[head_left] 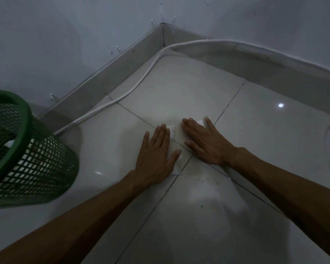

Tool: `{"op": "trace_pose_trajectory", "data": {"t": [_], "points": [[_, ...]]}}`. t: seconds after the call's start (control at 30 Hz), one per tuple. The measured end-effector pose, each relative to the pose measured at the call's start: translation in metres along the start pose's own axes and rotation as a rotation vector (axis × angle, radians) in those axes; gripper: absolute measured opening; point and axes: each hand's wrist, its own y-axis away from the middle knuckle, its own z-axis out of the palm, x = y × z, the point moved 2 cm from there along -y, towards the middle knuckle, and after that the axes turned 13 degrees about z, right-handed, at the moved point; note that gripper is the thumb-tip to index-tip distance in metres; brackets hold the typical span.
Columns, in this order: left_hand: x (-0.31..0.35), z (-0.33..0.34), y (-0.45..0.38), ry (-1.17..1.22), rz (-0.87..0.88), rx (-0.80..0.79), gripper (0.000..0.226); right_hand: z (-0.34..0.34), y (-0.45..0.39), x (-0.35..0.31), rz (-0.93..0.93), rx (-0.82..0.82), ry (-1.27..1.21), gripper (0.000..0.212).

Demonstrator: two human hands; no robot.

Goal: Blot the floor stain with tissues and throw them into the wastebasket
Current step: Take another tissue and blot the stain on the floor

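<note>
Both hands flat, fingers spread: left hand (156,149) & right hand (204,141) press tissues (172,130). Thin, limp, prob tears wet; pinch at edges.

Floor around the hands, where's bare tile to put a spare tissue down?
Bare tile lies between the green wastebasket and the left hand, and beyond the fingertips up to the white cable. It is crowded where both hands, left and right hand, press tissues flat at the tile joints.
</note>
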Motion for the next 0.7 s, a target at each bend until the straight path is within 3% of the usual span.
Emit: {"op": "trace_pose_trajectory", "data": {"t": [0.13,0.3,0.7], "points": [[0.023,0.007,0.050,0.088,-0.015,0.037,0.084,-0.004,-0.011,-0.011,-0.139,0.006,0.063,0.061],[0.038,0.020,0.077,0.077,-0.035,0.014,0.082,-0.005,-0.025,-0.024,-0.235,-0.078,0.080,0.061],[0.045,0.023,0.063,0.006,0.019,-0.020,0.089,0.004,-0.030,-0.024,-0.251,-0.143,0.161,0.062]]}}
